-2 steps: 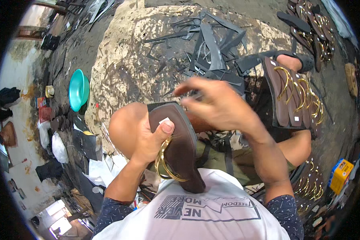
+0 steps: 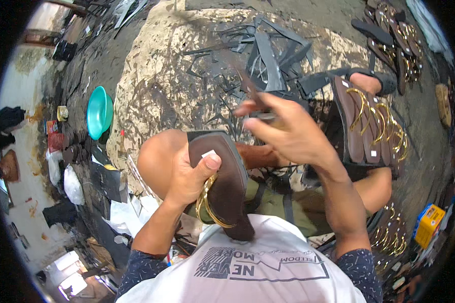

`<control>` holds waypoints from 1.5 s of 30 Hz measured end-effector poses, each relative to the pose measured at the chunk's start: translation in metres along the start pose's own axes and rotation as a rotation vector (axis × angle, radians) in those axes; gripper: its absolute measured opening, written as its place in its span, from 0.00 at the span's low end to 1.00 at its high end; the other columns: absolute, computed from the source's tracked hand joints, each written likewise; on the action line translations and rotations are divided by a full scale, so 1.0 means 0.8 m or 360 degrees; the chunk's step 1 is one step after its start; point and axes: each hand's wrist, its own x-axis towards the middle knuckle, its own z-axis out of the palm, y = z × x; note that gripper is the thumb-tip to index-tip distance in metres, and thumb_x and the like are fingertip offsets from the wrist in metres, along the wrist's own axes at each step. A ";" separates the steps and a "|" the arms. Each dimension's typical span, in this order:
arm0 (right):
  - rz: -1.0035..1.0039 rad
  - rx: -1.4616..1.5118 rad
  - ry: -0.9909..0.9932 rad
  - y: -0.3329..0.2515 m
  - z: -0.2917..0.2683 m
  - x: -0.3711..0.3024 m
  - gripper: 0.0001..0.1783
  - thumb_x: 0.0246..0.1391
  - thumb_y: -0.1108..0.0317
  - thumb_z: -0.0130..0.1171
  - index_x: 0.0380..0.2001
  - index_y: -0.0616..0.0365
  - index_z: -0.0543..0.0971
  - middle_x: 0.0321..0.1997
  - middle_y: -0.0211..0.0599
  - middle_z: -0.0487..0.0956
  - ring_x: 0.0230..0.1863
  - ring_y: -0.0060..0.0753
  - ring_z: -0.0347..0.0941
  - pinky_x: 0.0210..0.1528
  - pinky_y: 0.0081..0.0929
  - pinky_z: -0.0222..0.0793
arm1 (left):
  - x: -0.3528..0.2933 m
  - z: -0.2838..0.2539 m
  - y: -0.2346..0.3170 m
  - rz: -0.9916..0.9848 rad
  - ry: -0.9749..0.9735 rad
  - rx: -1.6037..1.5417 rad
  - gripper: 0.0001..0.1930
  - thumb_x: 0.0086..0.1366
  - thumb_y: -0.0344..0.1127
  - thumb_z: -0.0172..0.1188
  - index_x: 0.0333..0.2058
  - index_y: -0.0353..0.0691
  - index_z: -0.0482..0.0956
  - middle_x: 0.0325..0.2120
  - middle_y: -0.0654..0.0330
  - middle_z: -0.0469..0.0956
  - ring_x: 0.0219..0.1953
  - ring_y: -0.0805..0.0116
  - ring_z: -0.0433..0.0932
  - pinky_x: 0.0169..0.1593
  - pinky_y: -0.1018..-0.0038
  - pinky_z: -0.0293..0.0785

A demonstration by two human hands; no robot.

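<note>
My left hand (image 2: 183, 178) grasps a brown sandal (image 2: 226, 177), thumb pressed on top beside a small white label (image 2: 209, 153), the other fingers hidden from view; I take this hold to be for steadying the sole, with the gold straps (image 2: 203, 202) lying below the thumb. The sandal's wide end points away from me and its narrow end comes close to my white shirt (image 2: 288, 242), perhaps so that my body can back it up. My right hand (image 2: 290, 126) hovers beyond and to the right of the left, apart from the sandal, blurred, fingers bent beside a thin dark piece (image 2: 250, 87); whether they clasp it I cannot tell. More strapped soles (image 2: 350, 121) lie side by side right of that hand, presumably for easy reach, and dark scraps (image 2: 268, 60) lie beyond it.
</note>
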 end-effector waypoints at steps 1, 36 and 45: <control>0.0065 -0.0063 0.0045 0.009 -0.009 -0.012 0.16 0.62 0.65 0.63 0.50 0.61 0.82 0.47 0.50 0.86 0.50 0.50 0.85 0.52 0.38 0.78 | -0.001 -0.005 0.000 0.0008 -0.0011 0.0087 0.24 0.67 0.47 0.73 0.50 0.33 0.80 0.40 0.62 0.84 0.40 0.76 0.81 0.45 0.76 0.80; 0.0070 -0.0307 0.0602 0.086 0.019 -0.103 0.25 0.62 0.71 0.61 0.62 0.62 0.74 0.52 0.58 0.83 0.53 0.56 0.83 0.54 0.42 0.77 | 0.032 0.066 -0.058 0.0335 -0.0212 -0.1258 0.42 0.65 0.64 0.67 0.68 0.44 0.66 0.66 0.55 0.68 0.70 0.51 0.64 0.74 0.45 0.55; 0.0255 -0.0612 0.0421 0.146 0.063 -0.151 0.26 0.51 0.79 0.65 0.56 0.53 0.79 0.48 0.49 0.84 0.50 0.57 0.82 0.50 0.44 0.79 | 0.034 0.074 -0.089 -0.0181 0.0540 -0.1382 0.29 0.72 0.60 0.61 0.60 0.44 0.75 0.52 0.61 0.80 0.55 0.63 0.79 0.62 0.61 0.77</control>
